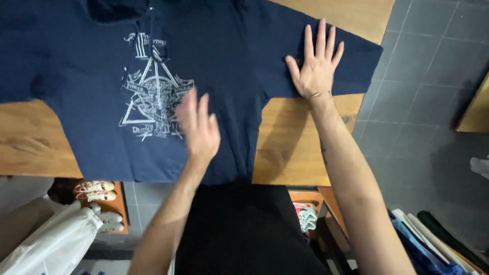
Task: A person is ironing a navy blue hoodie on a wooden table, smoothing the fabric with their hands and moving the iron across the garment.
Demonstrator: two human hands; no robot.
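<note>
Right hand flat, fingers spread, on T-shirt sleeve; left hand open, blurred

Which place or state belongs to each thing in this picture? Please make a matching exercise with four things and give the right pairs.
Things:
1. right hand
2. left hand
3. navy T-shirt
4. pale shoes

Places or states:
A. spread out face up on the wooden table
B. on a low shelf under the table edge
C. flat, fingers apart, on the shirt's sleeve
D. blurred, over the shirt's front, beside the white print

Pairs: 1-C, 2-D, 3-A, 4-B
</note>
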